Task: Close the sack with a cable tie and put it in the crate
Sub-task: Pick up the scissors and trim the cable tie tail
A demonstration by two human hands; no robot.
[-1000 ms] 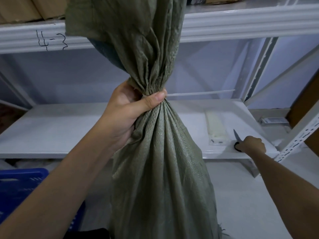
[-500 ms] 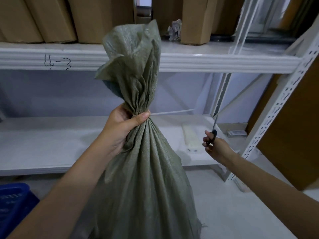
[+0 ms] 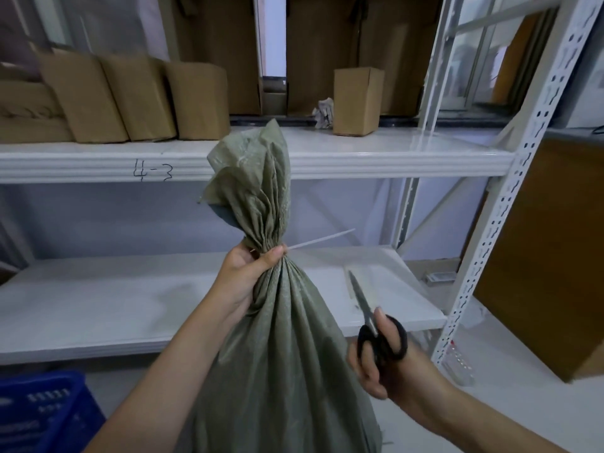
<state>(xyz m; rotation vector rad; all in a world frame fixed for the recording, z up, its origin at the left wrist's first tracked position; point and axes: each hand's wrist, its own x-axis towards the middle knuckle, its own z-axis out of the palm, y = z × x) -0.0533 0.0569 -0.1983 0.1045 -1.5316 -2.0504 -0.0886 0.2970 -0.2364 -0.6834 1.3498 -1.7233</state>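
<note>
Gripping the green sack at its cinched neck, left hand fingers wrap tight. Tie tail juts right of the neck. Right hand fingers pinch scissors beside the sack

A storeroom or warehouse: white metal shelves on slotted uprights, one hand-marked "4-3", brown cardboard boxes lined up on top, a blue plastic crate on the floor

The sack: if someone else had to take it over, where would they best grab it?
Just below the cinched neck of the sack, where the left hand grips it now, coming from the side. The cable tie bunches the fabric into a narrow waist that a hand can wrap around.
</note>
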